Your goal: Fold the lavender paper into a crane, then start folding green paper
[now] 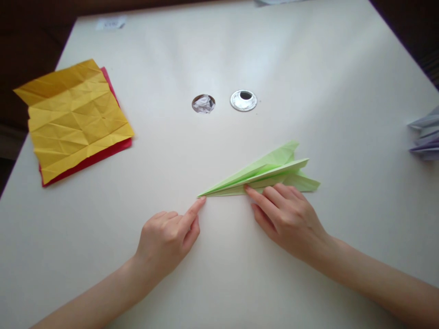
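A light green paper airplane (260, 173) lies on the white table, its pointed nose to the left and its folded wings fanned out to the right. The index fingertip of my left hand (168, 234) touches the nose; the thumb is apart and the other fingers are curled under. My right hand (288, 218) rests along the near side of the airplane, index fingertip on the near wing's fold and thumb apart on the table side. Neither hand is pinching the paper. Part of the near wing is hidden behind the right fingers.
Creased yellow paper (77, 121) lies over red paper (109, 153) at the left. Beyond the airplane are a round table hole (203, 104) with crumpled material and a silver ring (243, 104). Folded pale purple paper (427, 137) sits at the right edge, a label (111, 23) far left.
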